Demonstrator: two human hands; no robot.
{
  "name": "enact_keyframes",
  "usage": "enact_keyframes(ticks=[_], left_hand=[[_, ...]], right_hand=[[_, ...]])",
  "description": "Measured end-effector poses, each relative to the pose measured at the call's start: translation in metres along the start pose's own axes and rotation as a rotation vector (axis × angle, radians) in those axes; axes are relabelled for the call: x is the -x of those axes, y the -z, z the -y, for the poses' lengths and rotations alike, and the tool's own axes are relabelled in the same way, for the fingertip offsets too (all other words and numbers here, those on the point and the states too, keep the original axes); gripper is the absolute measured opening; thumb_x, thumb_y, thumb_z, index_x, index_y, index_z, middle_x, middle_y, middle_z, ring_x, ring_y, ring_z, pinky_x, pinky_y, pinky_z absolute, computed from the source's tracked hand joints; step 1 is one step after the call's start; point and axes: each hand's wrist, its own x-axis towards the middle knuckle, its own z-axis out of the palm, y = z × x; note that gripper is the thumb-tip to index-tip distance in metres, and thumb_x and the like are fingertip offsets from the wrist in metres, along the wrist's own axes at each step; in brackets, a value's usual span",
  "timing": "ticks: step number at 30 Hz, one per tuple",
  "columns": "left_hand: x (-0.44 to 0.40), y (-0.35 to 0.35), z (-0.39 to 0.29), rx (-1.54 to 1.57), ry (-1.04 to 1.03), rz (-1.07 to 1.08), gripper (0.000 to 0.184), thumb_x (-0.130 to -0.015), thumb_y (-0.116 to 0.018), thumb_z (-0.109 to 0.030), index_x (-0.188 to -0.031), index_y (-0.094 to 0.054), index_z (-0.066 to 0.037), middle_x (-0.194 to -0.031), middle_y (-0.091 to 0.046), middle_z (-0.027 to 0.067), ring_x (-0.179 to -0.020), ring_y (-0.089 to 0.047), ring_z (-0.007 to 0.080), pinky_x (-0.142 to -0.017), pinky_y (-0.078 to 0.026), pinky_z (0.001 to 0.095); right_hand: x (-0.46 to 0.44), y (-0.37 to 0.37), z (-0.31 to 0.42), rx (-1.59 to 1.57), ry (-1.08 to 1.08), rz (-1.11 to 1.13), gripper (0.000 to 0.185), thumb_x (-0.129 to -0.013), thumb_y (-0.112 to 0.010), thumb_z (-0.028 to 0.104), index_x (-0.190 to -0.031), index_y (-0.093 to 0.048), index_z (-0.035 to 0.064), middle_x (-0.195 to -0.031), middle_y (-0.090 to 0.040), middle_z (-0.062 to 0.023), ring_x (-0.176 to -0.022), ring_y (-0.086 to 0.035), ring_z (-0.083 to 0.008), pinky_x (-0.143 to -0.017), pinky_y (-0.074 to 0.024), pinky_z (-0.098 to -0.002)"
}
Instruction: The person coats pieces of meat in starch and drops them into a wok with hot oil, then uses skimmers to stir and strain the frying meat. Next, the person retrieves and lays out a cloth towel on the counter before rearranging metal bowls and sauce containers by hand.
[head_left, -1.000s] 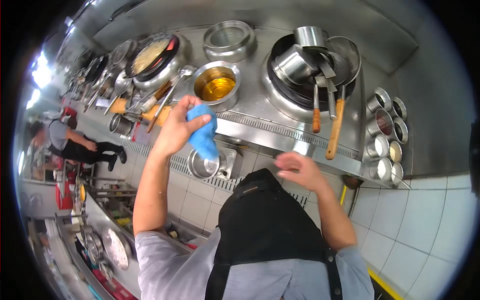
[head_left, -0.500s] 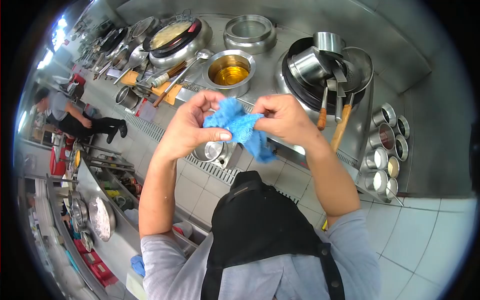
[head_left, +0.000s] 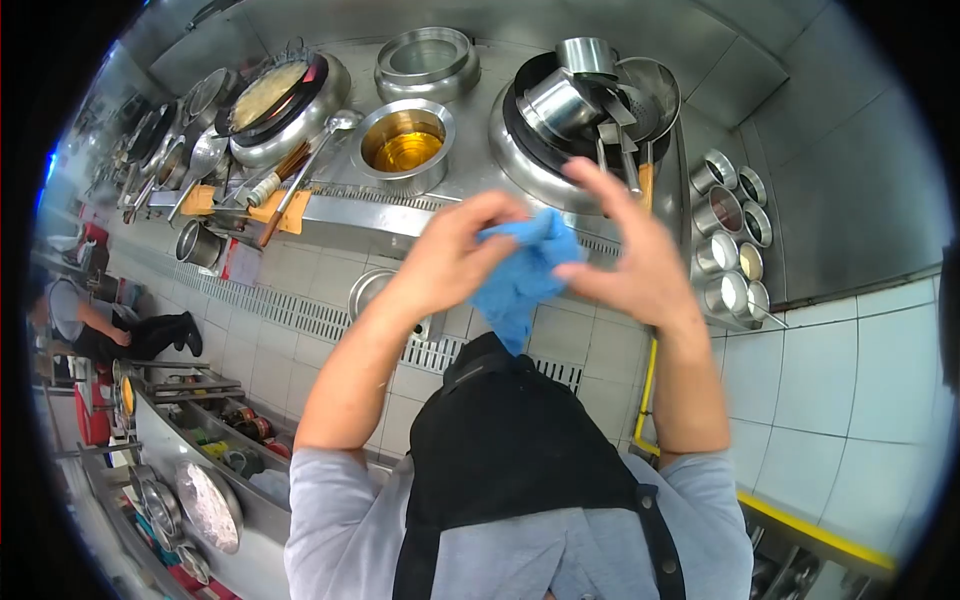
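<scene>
A blue cloth (head_left: 518,285) hangs bunched in front of my apron. My left hand (head_left: 452,248) pinches its upper edge between thumb and fingers. My right hand (head_left: 638,262) is spread wide beside it, a little blurred, with the thumb tip at the cloth's right side; whether it touches I cannot tell. Beyond my hands, a steel pot (head_left: 440,172) holding yellow oil (head_left: 408,152) stands on the steel counter. Farther right, a wok (head_left: 525,150) carries steel pots, a strainer (head_left: 655,85) and several handled tools.
Several seasoning tins (head_left: 718,252) stand at the right by the wall. A long-handled ladle (head_left: 312,170) lies left of the oil pot. At far left another person (head_left: 88,318) is by a rack. A steel bowl of white powder (head_left: 210,505) sits on the lower-left counter.
My right hand has let its grip on the cloth go and spread its fingers. The cloth has shifted right and hangs more openly from my left hand. The camera view has turned somewhat.
</scene>
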Motion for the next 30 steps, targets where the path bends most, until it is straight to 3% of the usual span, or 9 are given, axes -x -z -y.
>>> enact_keyframes(ticks=[5,8,10,12,17,21,26,28,30], left_hand=[[-0.018,-0.018,0.001,0.061,-0.191,-0.316,0.033,-0.082,-0.083,-0.010,-0.111,-0.069,-0.003,-0.091,-0.071,0.0060,-0.084,-0.067,0.0164,-0.080,-0.055,0.0315],[0.030,-0.020,0.045,-0.022,0.340,0.120,0.029,-0.085,-0.079,-0.009,-0.111,-0.072,-0.002,-0.093,-0.073,0.0077,-0.087,-0.068,0.0160,-0.084,-0.056,0.0335],[0.059,-0.032,0.071,-0.169,0.379,0.092,0.031,-0.085,-0.078,-0.016,-0.110,-0.073,0.001,-0.095,-0.076,0.0141,-0.086,-0.072,0.0215,-0.082,-0.056,0.0363],[0.083,-0.037,0.118,0.087,0.386,-0.238,0.024,-0.088,-0.073,-0.016,-0.104,-0.074,0.002,-0.091,-0.075,0.0082,-0.086,-0.069,0.0160,-0.082,-0.055,0.0331],[0.095,0.021,0.104,0.617,0.193,-0.404,0.031,-0.094,-0.072,-0.016,-0.121,-0.066,-0.001,-0.108,-0.071,0.0059,-0.091,-0.066,0.0129,-0.082,-0.053,0.0307],[0.112,0.024,0.062,-0.264,0.252,0.053,0.029,-0.090,-0.079,-0.024,-0.106,-0.071,-0.001,-0.091,-0.073,0.0095,-0.091,-0.070,0.0191,-0.082,-0.054,0.0381],[0.170,0.054,0.179,0.007,0.669,-0.099,0.025,-0.086,-0.081,-0.021,-0.102,-0.073,-0.003,-0.089,-0.074,0.0045,-0.091,-0.071,0.0177,-0.080,-0.054,0.0395],[0.172,0.092,0.154,0.458,0.434,-0.417,0.022,-0.086,-0.080,-0.020,-0.098,-0.073,-0.004,-0.090,-0.075,0.0035,-0.094,-0.071,0.0180,-0.097,-0.053,0.0431],[0.159,0.102,0.101,-0.071,0.308,-0.326,0.023,-0.085,-0.079,-0.020,-0.098,-0.071,-0.003,-0.090,-0.074,0.0036,-0.095,-0.070,0.0192,-0.110,-0.045,0.0454]], right_hand=[[-0.006,-0.030,-0.008,-0.115,-0.249,0.296,0.023,-0.083,-0.071,0.005,-0.105,-0.072,0.0006,-0.094,-0.072,-0.0099,-0.085,-0.065,-0.0107,-0.075,-0.0541,-0.0303],[-0.012,-0.029,0.009,-0.178,-0.166,0.134,0.018,-0.083,-0.070,0.004,-0.100,-0.075,0.0024,-0.083,-0.073,-0.0079,-0.074,-0.063,-0.0103,-0.070,-0.0527,-0.0289],[-0.024,-0.020,0.017,-0.138,-0.133,0.088,0.018,-0.083,-0.071,0.004,-0.100,-0.076,0.0026,-0.080,-0.073,-0.0083,-0.071,-0.063,-0.0095,-0.068,-0.0529,-0.0294],[-0.030,-0.011,0.018,-0.082,-0.078,0.063,0.019,-0.083,-0.073,0.007,-0.101,-0.077,0.0032,-0.080,-0.073,-0.0096,-0.070,-0.063,-0.0088,-0.068,-0.0534,-0.0302],[-0.054,0.029,0.042,-0.033,-0.055,0.050,0.021,-0.089,-0.073,0.007,-0.109,-0.077,0.0030,-0.089,-0.076,-0.0037,-0.080,-0.066,-0.0083,-0.075,-0.0548,-0.0289],[-0.072,0.082,0.051,-0.218,-0.034,-0.060,0.022,-0.097,-0.068,0.010,-0.115,-0.075,-0.0011,-0.096,-0.074,-0.0012,-0.084,-0.065,-0.0080,-0.079,-0.0531,-0.0253],[-0.051,0.152,0.059,-0.249,0.025,-0.214,0.026,-0.104,-0.064,0.017,-0.118,-0.073,-0.0027,-0.102,-0.072,-0.0022,-0.093,-0.065,-0.0098,-0.085,-0.0499,-0.0242],[-0.038,0.176,0.051,-0.272,-0.018,-0.346,0.027,-0.105,-0.063,0.017,-0.120,-0.071,-0.0039,-0.106,-0.073,-0.0055,-0.097,-0.066,-0.0131,-0.088,-0.0513,-0.0270],[-0.029,0.201,0.035,-0.315,-0.184,-0.453,0.031,-0.105,-0.062,0.020,-0.124,-0.067,-0.0043,-0.113,-0.072,-0.0101,-0.103,-0.068,-0.0176,-0.093,-0.0521,-0.0316]])
